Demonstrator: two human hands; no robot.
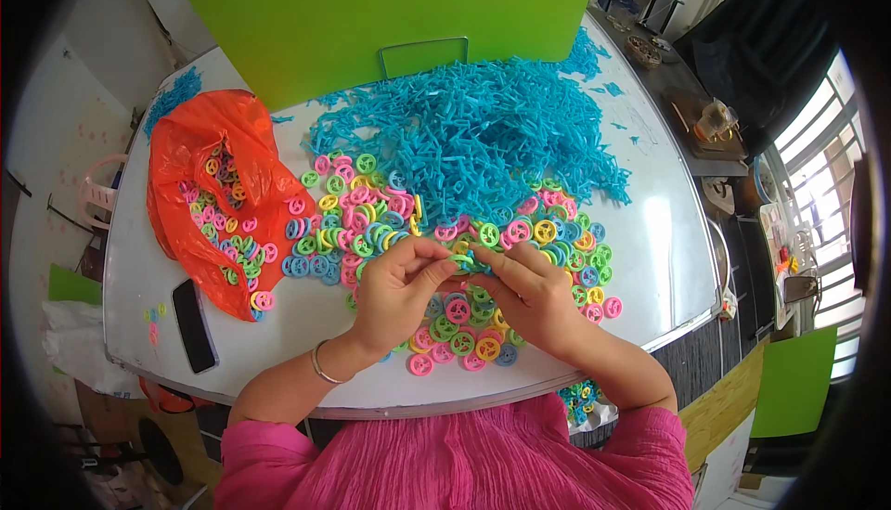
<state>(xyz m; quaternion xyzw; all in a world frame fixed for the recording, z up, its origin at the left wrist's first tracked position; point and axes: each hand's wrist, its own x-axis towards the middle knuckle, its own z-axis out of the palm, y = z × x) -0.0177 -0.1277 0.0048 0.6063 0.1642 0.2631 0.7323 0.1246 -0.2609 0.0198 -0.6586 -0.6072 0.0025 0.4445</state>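
Observation:
Above the middle of a spread of small plastic wheels point(462, 344), my two hands meet. My left hand point(397, 289), with a bangle on its wrist, pinches a small green plastic wheel point(459, 258) between thumb and fingers. From the other side, my right hand point(531, 293) closes its fingertips on the same spot, where a bit of blue plastic shows; my fingers partly hide the pieces. The wheels are pink, green, yellow and blue, with spokes. Just beyond them lies a big heap of thin blue plastic pieces point(492, 129).
A red plastic bag point(218, 120) holding more wheels lies open at the left. Near the front left edge of the white table point(306, 361) is a black phone point(194, 326). A large green panel point(371, 9) with a metal handle point(424, 41) stands behind the heap.

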